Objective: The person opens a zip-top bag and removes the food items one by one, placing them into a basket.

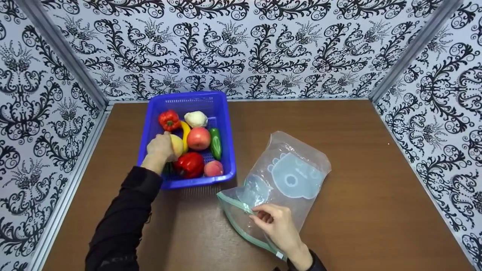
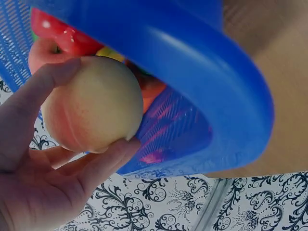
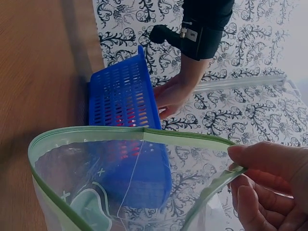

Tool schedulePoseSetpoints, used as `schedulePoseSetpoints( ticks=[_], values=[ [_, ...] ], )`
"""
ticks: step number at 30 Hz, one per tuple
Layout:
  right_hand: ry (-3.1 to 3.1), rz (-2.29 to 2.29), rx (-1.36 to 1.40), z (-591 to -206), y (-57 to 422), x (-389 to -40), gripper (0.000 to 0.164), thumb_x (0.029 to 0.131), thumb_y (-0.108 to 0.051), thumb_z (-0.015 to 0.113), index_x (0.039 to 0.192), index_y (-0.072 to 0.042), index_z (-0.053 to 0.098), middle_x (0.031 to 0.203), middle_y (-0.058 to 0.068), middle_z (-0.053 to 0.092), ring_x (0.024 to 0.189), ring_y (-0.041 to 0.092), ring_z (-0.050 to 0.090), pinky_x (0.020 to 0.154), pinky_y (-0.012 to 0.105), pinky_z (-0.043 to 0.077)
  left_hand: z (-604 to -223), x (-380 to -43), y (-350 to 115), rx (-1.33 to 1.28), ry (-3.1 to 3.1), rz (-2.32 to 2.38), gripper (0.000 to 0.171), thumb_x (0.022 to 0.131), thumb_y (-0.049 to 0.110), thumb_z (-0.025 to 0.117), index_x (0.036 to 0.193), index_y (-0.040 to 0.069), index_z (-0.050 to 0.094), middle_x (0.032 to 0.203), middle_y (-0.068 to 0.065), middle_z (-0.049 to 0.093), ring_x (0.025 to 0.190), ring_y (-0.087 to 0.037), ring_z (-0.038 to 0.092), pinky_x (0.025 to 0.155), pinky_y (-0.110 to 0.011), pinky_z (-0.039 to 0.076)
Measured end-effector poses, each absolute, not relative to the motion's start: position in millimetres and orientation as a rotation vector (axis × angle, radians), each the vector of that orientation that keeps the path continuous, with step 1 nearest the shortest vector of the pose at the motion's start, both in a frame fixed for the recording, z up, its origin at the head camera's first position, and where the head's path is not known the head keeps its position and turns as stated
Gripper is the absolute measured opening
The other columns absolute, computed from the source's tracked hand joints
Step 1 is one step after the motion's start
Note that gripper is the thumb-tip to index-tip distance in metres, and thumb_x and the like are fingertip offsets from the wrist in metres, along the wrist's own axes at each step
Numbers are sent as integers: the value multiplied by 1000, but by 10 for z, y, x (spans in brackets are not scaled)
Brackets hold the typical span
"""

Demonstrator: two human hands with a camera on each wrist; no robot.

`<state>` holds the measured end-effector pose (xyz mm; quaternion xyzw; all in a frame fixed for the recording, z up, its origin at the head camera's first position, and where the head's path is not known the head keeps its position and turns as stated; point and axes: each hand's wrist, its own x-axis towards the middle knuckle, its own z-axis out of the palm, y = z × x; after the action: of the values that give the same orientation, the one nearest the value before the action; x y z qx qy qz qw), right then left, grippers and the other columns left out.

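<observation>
My left hand (image 1: pixel 160 148) is at the left side of the blue basket (image 1: pixel 230 150), its thumb and fingers curled round a pale yellow peach (image 2: pixel 98 103) with a pinkish flush. In the left wrist view the peach is near the basket's rim, with other produce behind it. My right hand (image 1: pixel 276 226) pinches the green zip edge (image 3: pixel 226 139) of a clear plastic bag (image 1: pixel 260 169) between thumb and fingers. The bag's mouth gapes toward the basket, and pale blue cartoon prints show on its side. A white slider (image 1: pixel 279 255) sits at the near end of the zip.
Inside the basket lie a small red pepper (image 1: pixel 169 120), a larger red pepper (image 1: pixel 190 165), a white vegetable (image 1: pixel 196 119), a banana (image 1: pixel 185 131), a red apple (image 1: pixel 199 138), a green pepper (image 1: pixel 215 143) and a pink peach (image 1: pixel 213 168). Patterned walls (image 1: pixel 241 49) enclose the wooden table (image 1: pixel 357 188).
</observation>
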<state>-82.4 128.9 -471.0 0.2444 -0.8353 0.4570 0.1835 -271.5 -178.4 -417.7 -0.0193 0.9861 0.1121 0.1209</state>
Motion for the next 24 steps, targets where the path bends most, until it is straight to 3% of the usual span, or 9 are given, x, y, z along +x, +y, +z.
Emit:
schedulePoseSetpoints(
  ticks=[8, 14, 20, 24],
  values=[
    [-2391, 1298, 680, -4704, 1285, -803, 13, 70, -2, 71, 81, -6, 67, 64, -3, 60, 53, 0, 52, 46, 11, 42, -4264, -2752, -1759, -9, 2877, 425, 78, 75, 14, 61, 137, -4, 17, 122, -38, 32, 101, -49, 46, 80, -54, 41],
    [-2379, 1299, 670, -4707, 1291, -797, 13, 69, -2, 72, 80, -6, 67, 63, -3, 60, 52, 1, 52, 45, 11, 42, -4327, -2664, -1752, -11, 2922, 418, 75, 80, 17, 59, 138, -1, 16, 122, -36, 30, 101, -51, 43, 78, -56, 41],
    [-2374, 1285, 673, -4719, 1291, -806, 14, 68, 0, 72, 79, -6, 67, 63, -3, 60, 52, 0, 52, 45, 11, 42, -4264, -2437, -1668, 39, 3039, 435, 65, 80, 16, 59, 131, -8, 27, 116, -36, 35, 101, -50, 42, 73, -56, 43],
    [-2378, 1283, 678, -4722, 1290, -806, 13, 68, -1, 72, 79, -5, 67, 63, -2, 60, 52, 0, 52, 46, 11, 42, -4261, -2196, -1516, 185, 3151, 555, 53, 77, 11, 61, 121, -8, 38, 109, -33, 44, 90, -47, 51, 66, -54, 46]
  ],
)
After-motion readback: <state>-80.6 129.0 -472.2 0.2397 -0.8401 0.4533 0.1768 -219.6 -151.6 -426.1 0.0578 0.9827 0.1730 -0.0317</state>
